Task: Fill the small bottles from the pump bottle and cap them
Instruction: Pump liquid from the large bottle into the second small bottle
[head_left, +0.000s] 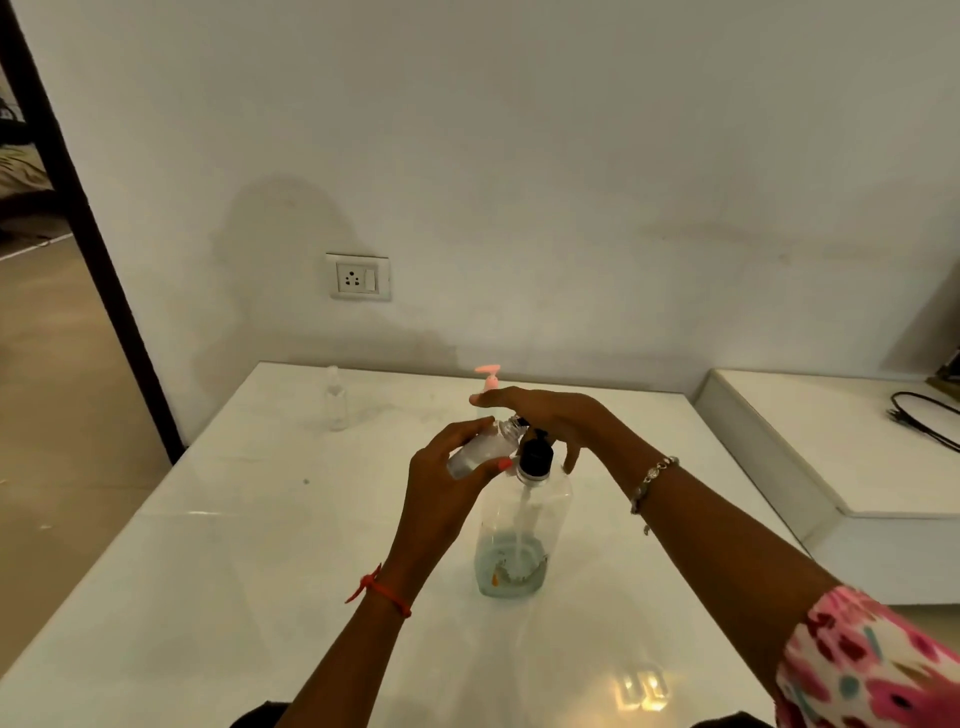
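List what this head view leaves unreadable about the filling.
- Pump head of the pump bottle: head view, covered by the right hand.
- Mouth and fill level of the held small bottle: wrapped by the left hand, blurred.
- Body of the pink pump bottle: behind the right hand.
- The far small bottle: too faint to tell cap or contents.

The tabletop (234, 545) is white. The pump bottle (524, 519) is clear with a black top. The small bottle (480, 452) in the left hand (441, 488) is clear too, and the thumb nail (504, 465) on it is orange-pink. Near the far edge is a pink pump (489, 375), and by the far left corner a second small bottle (336, 400), also clear. The left wrist has a red thread (382, 592), the right a silver bracelet (652, 480). The sleeve (872, 670) is white with pink, red and teal blotches.
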